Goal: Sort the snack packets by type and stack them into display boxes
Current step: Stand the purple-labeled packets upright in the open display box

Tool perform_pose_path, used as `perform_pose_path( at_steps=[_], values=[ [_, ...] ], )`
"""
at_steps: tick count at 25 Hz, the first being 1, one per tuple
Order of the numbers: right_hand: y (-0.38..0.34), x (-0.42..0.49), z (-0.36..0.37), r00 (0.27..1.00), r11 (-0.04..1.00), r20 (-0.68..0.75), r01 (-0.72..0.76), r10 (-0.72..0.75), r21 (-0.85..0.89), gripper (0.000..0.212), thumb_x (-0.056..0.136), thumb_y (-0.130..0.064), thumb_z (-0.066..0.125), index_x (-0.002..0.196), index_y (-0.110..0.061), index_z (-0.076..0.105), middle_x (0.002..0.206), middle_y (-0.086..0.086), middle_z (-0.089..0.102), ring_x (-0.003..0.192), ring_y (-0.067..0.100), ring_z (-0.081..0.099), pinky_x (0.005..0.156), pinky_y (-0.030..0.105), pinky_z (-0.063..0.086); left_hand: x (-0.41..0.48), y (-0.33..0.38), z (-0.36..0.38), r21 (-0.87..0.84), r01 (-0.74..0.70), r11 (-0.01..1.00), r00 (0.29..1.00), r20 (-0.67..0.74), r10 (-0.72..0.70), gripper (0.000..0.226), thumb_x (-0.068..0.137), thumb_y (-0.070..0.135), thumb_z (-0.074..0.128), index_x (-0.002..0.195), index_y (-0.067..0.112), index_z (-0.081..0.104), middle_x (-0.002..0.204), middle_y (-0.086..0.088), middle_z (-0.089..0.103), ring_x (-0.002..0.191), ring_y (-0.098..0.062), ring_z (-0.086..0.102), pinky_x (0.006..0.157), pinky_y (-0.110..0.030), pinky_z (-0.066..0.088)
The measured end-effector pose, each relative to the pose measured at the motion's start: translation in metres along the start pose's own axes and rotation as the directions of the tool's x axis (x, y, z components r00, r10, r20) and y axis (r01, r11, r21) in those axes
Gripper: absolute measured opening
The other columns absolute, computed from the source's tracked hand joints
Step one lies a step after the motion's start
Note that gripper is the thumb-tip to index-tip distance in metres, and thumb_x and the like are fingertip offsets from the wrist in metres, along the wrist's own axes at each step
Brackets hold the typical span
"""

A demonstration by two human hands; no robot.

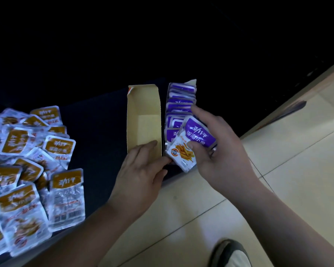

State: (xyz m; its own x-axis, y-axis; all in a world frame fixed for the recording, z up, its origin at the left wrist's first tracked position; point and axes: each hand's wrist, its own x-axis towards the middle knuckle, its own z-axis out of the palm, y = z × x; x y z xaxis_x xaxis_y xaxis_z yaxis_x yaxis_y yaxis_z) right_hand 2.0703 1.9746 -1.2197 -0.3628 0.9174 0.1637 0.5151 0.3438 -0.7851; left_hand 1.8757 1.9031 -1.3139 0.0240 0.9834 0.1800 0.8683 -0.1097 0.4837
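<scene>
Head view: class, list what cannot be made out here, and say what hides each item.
1. Brown packets: pile cut off by the left edge, print blurred.
2. Second box: mostly hidden by purple packets and the right hand.
3. Left hand: its grip on the empty box is unclear, fingertips hidden.
4. Background: too dark.

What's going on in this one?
A person is sorting snack packets. The right hand holds a purple packet at the near end of the purple row already standing in one box. The left hand grips the near end of the empty box beside it. The brown packets lie in a loose pile to the left, not yet boxed.
</scene>
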Motion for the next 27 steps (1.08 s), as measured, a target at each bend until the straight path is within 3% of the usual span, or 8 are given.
perform_pose_path(
  at_steps=[4, 8, 11, 15, 21, 24, 26, 27],
  values=[
    [0.005, 0.010, 0.024, 0.996, 0.997, 0.055, 0.073, -0.074, 0.015, 0.072, 0.094, -0.005, 0.068, 0.154, -0.030, 0.039, 0.141, -0.008, 0.048, 0.129, 0.009, 0.053, 0.093, 0.038, 0.058, -0.010, -0.014, -0.004, 0.018, -0.033, 0.999, 0.999, -0.031, 0.034, 0.033, 0.097, 0.021, 0.060, 0.127, 0.025, 0.072, 0.145, -0.007, 0.056, 0.121, -0.032, 0.056, 0.102, -0.050, 0.047],
    [0.005, 0.024, 0.034, 0.982, 0.969, 0.094, 0.180, -0.166, -0.170, 0.066, 0.092, -0.009, 0.069, 0.151, -0.024, 0.045, 0.142, -0.003, 0.054, 0.128, 0.012, 0.053, 0.098, 0.026, 0.050, -0.012, -0.020, -0.002, 0.026, -0.063, 0.998, 0.997, -0.039, 0.064, 0.034, 0.096, 0.018, 0.058, 0.127, 0.023, 0.070, 0.144, -0.005, 0.058, 0.119, -0.031, 0.058, 0.106, -0.055, 0.042],
    [0.006, 0.030, 0.031, 0.942, 0.852, 0.051, 0.323, -0.332, -0.412, 0.055, 0.088, -0.017, 0.069, 0.141, -0.018, 0.056, 0.127, 0.002, 0.064, 0.114, 0.026, 0.058, 0.090, 0.039, 0.048, -0.013, -0.018, -0.003, 0.012, -0.047, 0.999, 0.999, -0.013, 0.047, 0.036, 0.095, 0.024, 0.053, 0.128, 0.026, 0.068, 0.146, -0.003, 0.056, 0.123, -0.028, 0.056, 0.113, -0.055, 0.036],
    [0.014, 0.027, 0.033, 0.913, 0.791, 0.172, 0.407, -0.371, -0.456, 0.055, 0.086, -0.018, 0.073, 0.138, -0.021, 0.059, 0.123, -0.001, 0.064, 0.115, 0.027, 0.055, 0.088, 0.045, 0.048, -0.014, -0.019, -0.004, -0.011, -0.049, 0.999, 0.999, -0.012, 0.049, 0.037, 0.095, 0.028, 0.053, 0.129, 0.028, 0.066, 0.146, -0.003, 0.055, 0.125, -0.026, 0.056, 0.117, -0.056, 0.033],
    [0.037, 0.006, 0.046, 0.982, 0.821, 0.088, 0.187, -0.166, -0.539, 0.072, 0.092, -0.036, 0.068, 0.156, -0.022, 0.038, 0.155, 0.016, 0.030, 0.143, 0.035, 0.032, 0.107, 0.056, 0.042, -0.012, -0.016, -0.005, -0.103, -0.040, 0.994, 0.998, -0.050, 0.035, 0.034, 0.098, 0.029, 0.055, 0.130, 0.027, 0.065, 0.144, 0.001, 0.058, 0.128, -0.018, 0.056, 0.124, -0.052, 0.025],
    [0.034, 0.001, 0.046, 0.984, 0.917, 0.163, 0.135, -0.078, -0.376, 0.068, 0.105, -0.047, 0.043, 0.163, -0.031, 0.013, 0.168, 0.007, 0.002, 0.154, 0.023, 0.012, 0.108, 0.056, 0.047, -0.006, -0.014, -0.009, -0.194, -0.044, 0.980, 0.997, -0.073, 0.030, 0.038, 0.098, 0.019, 0.060, 0.136, 0.025, 0.060, 0.131, 0.009, 0.066, 0.122, -0.006, 0.059, 0.126, -0.046, 0.025],
    [0.031, 0.001, 0.048, 0.989, 0.975, 0.138, -0.021, 0.053, -0.220, 0.084, 0.098, -0.057, 0.048, 0.160, -0.044, -0.007, 0.169, -0.005, -0.008, 0.151, 0.006, 0.016, 0.105, 0.049, 0.052, -0.003, -0.013, -0.009, -0.206, -0.017, 0.978, 0.997, -0.071, 0.003, 0.040, 0.095, 0.016, 0.066, 0.134, 0.023, 0.060, 0.125, 0.007, 0.069, 0.119, -0.007, 0.059, 0.120, -0.051, 0.037],
    [0.029, -0.001, 0.051, 0.986, 0.986, 0.064, -0.146, 0.152, -0.085, 0.095, 0.092, -0.059, 0.058, 0.159, -0.049, -0.009, 0.170, -0.007, 0.000, 0.147, 0.002, 0.026, 0.105, 0.047, 0.052, -0.004, -0.013, -0.009, -0.207, -0.002, 0.978, 0.996, -0.087, -0.016, 0.039, 0.094, 0.018, 0.067, 0.132, 0.022, 0.060, 0.124, 0.005, 0.069, 0.119, -0.008, 0.058, 0.115, -0.052, 0.044]
  ],
)
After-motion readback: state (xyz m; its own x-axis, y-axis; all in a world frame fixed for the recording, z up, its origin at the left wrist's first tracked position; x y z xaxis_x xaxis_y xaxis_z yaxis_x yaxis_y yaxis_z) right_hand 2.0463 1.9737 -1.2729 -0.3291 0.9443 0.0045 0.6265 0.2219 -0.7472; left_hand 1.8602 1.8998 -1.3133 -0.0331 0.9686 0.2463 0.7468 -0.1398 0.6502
